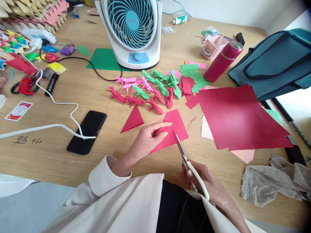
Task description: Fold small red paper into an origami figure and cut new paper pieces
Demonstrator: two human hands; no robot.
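Note:
My left hand pinches a sheet of red paper between thumb and fingers, just above the table. White-handled scissors are in my right hand, their blades pointing up and left, with the tips at the paper's lower right part. Whether the blades have cut into it I cannot tell. Left of the sheet lies a folded red paper triangle. Beyond it is a cluster of small folded paper figures in pink, green and red.
A white desk fan stands at the back. To the right are a stack of large red sheets, a red thermos, a teal bag and a grey cloth. A phone lies left under a white cable.

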